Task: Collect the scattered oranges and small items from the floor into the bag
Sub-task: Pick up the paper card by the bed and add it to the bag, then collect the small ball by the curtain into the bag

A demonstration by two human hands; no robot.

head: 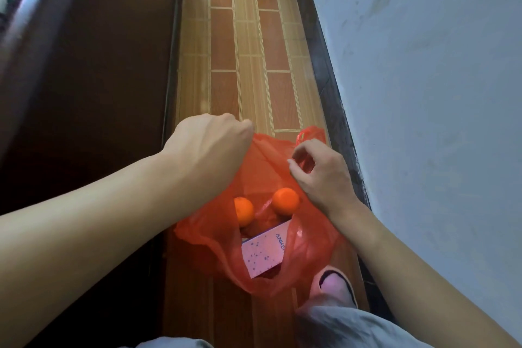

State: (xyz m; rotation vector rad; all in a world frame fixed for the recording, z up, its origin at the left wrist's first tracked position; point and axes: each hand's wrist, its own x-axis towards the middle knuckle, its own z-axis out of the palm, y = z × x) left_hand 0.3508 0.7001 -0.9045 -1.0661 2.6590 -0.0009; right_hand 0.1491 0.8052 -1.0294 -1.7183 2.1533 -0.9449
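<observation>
fingers point(295, 162) pinching red bag point(271, 167) rim, two oranges point(285, 199) inside

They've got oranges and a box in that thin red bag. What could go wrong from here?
The box has sharp corners pressing against the thin red bag, so the plastic might tear. Both oranges sit near the open mouth and could roll out if the left hand or right hand lets its edge slip.
</observation>
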